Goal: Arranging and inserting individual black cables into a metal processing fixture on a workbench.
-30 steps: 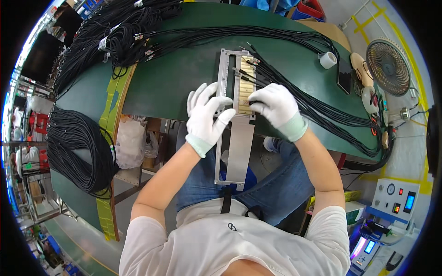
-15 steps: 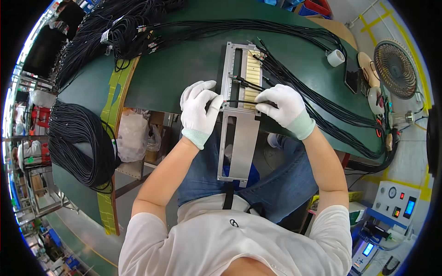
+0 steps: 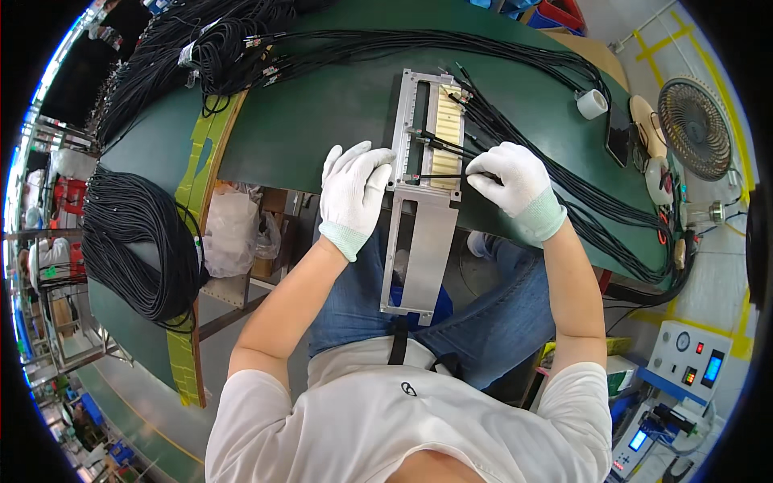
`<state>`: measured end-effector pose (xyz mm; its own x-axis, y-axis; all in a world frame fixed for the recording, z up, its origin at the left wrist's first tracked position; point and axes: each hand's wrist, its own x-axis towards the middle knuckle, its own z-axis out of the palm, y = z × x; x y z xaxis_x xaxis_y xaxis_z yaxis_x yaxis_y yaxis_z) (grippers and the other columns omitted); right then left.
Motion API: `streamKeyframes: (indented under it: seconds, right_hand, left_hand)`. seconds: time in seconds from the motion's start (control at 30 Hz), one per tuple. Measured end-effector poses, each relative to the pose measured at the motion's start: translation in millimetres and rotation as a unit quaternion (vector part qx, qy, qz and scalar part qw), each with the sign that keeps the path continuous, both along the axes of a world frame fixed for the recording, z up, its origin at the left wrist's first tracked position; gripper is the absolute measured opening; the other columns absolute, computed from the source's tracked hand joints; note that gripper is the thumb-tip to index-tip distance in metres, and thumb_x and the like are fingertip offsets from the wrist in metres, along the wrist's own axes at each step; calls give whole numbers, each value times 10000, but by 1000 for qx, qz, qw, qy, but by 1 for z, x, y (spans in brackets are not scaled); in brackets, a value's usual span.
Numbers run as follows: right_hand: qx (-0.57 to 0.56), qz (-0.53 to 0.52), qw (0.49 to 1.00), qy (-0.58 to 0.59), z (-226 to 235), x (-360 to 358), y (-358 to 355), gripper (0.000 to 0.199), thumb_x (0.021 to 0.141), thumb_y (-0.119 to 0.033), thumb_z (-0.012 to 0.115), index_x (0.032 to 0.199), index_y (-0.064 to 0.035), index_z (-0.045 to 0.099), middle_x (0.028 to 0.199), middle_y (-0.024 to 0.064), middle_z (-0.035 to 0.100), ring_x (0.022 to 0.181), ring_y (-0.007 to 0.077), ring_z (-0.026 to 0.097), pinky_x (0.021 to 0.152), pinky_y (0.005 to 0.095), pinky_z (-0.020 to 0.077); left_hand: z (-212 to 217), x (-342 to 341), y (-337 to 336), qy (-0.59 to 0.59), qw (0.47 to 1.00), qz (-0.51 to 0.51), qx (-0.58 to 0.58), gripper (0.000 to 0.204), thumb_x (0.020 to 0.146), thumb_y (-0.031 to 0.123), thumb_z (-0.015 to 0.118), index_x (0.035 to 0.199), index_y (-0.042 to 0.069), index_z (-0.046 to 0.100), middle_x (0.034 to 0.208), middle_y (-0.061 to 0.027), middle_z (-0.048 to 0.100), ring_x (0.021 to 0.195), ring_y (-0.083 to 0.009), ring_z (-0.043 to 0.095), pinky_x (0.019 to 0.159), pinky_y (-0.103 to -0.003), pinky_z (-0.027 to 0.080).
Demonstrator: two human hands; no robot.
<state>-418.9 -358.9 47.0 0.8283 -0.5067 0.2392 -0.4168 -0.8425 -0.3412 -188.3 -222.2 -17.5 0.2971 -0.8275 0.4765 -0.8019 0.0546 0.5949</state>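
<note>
A metal fixture (image 3: 431, 229) with a pale yellow slotted block (image 3: 448, 121) lies across the table edge and reaches over my lap. One black cable (image 3: 439, 176) runs crosswise over the lower slots, its tip at the fixture's left rail. In a white glove, my right hand (image 3: 511, 181) pinches this cable just right of the block. My left hand (image 3: 353, 189), gloved too, is beside the left rail with thumb and fingers apart and nothing in them. Other black cables (image 3: 443, 144) cross the block a little higher up.
Long black cables (image 3: 555, 173) trail off to the right. A coiled cable bundle (image 3: 141, 241) hangs at the left, and more cables (image 3: 201, 56) pile up at the far left. A white tape roll (image 3: 592, 104), a phone (image 3: 618, 143) and a fan (image 3: 694, 127) stand at the right.
My left hand has come off the cable's tip, and its fingers have parted. The right hand has slid slightly right along the cable. The view has shifted a little.
</note>
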Motion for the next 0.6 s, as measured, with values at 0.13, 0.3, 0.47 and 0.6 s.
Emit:
streamKeyframes:
  seconds: [0.13, 0.3, 0.47, 0.6]
  right_hand:
    - [4, 1, 1000, -5, 1, 0, 2, 84, 812, -202, 715, 839, -123, 709, 750, 41, 650, 785, 260, 615, 733, 392, 496]
    - [23, -5, 1000, -4, 5, 2, 6, 79, 799, -191, 708, 826, -116, 701, 734, 39, 645, 774, 259, 619, 727, 391, 499]
    - [17, -3, 1000, -16, 4, 4, 9, 75, 793, -185, 703, 820, -115, 698, 738, 40, 653, 770, 263, 625, 720, 391, 500]
    - [3, -1, 1000, -6, -3, 4, 6, 64, 799, -176, 694, 817, -115, 697, 745, 44, 660, 774, 267, 629, 719, 389, 502]
  left_hand:
    - [-2, 0, -1, 4, 1000, -7, -5, 172, 964, 217, 594, 1067, 150, 714, 1106, -35, 727, 1177, -281, 617, 1139, -480, 331]
    - [0, 0, -1, 2, 1000, -17, -3, 163, 955, 212, 604, 1058, 149, 715, 1115, -45, 725, 1170, -289, 619, 1129, -481, 339]
    - [3, 0, -1, 11, 999, -43, 4, 232, 936, 297, 636, 1116, 178, 720, 1211, -101, 683, 1217, -326, 582, 1133, -500, 327]
    - [18, -14, -3, -113, 985, -123, 32, 435, 894, 441, 674, 1279, 239, 697, 1515, -283, 409, 1378, -487, 399, 1168, -524, 273]
